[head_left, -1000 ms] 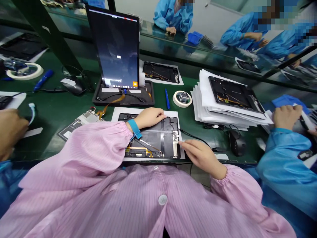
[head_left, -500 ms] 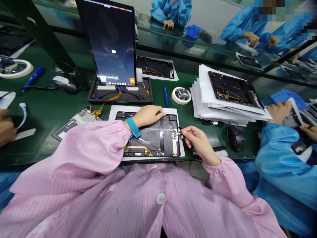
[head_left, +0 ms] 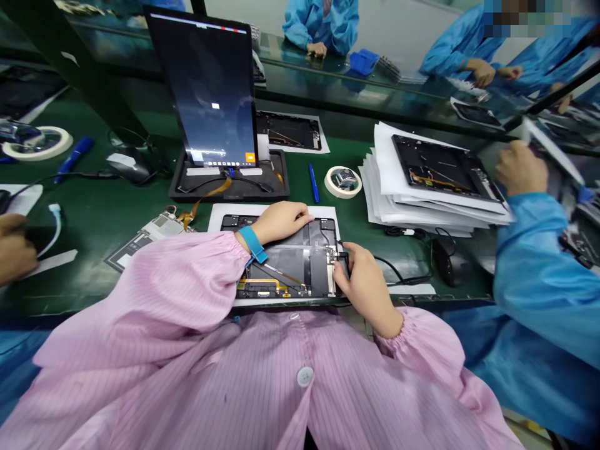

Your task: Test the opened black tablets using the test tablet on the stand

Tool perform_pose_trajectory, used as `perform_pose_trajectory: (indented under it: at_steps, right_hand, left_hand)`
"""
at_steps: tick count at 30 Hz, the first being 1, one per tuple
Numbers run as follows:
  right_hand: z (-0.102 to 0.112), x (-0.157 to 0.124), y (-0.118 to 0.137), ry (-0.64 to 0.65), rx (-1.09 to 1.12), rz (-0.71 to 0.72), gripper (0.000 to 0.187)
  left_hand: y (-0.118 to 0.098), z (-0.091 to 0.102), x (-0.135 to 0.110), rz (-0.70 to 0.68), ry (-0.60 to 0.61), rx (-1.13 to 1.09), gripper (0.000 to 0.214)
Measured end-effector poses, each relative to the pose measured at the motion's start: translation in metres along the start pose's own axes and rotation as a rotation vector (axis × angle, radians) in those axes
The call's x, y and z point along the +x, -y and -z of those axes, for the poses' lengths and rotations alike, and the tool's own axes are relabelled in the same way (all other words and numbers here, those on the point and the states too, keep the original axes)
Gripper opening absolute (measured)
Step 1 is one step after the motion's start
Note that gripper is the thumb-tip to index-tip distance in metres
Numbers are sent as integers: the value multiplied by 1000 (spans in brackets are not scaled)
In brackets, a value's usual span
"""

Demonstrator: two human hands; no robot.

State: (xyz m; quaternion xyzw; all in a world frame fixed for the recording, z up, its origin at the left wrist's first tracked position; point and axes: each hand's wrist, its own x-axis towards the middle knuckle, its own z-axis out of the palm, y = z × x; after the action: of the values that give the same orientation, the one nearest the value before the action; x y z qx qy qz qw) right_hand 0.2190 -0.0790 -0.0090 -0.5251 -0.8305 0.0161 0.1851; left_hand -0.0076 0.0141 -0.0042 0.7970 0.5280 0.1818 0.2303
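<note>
A tablet with its back off [head_left: 307, 256], inner parts showing, lies on white paper [head_left: 215, 215] in front of me. My left hand [head_left: 284, 222], a blue band [head_left: 253, 244] at its wrist, rests over the tablet's far edge. Its fingers are curled in and mostly hidden. At the right edge, my right hand [head_left: 365, 278] has forefinger and thumb closed about a black cable plug [head_left: 344, 257], beside a small board [head_left: 330, 253]. The black cable [head_left: 391, 265] runs off to the right behind this hand.
A lit tablet screen [head_left: 210, 94] stands in a black tray [head_left: 229, 187] beyond. Right of it are a blue pen [head_left: 314, 182], a tape roll [head_left: 343, 182] and a paper stack [head_left: 384, 200] bearing another opened tablet [head_left: 445, 169]. A co-worker's arm [head_left: 529, 225] reaches in from the right.
My right hand has shifted slightly left, its thumb now at the tablet's edge, and the cable behind it shows. The left hand stays put. The co-worker's hand at right has risen with a sheet.
</note>
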Motion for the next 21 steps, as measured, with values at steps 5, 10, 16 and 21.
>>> perform_pose_trajectory:
  at_steps: [5, 10, 16, 21]
  right_hand:
    - [-4, 4, -1, 31, 20, 88, 39]
    - [26, 0, -32, -167, 102, 17, 43]
    - [59, -35, -168, -723, -188, -516, 33]
    - [61, -42, -187, -520, -183, -309, 41]
  left_hand:
    - [0, 0, 0, 4, -2, 18, 33]
    - [0, -1, -2, -21, -5, 16, 37]
    - [3, -4, 1, -19, 25, 12, 37]
    - [-6, -2, -5, -25, -19, 10, 36]
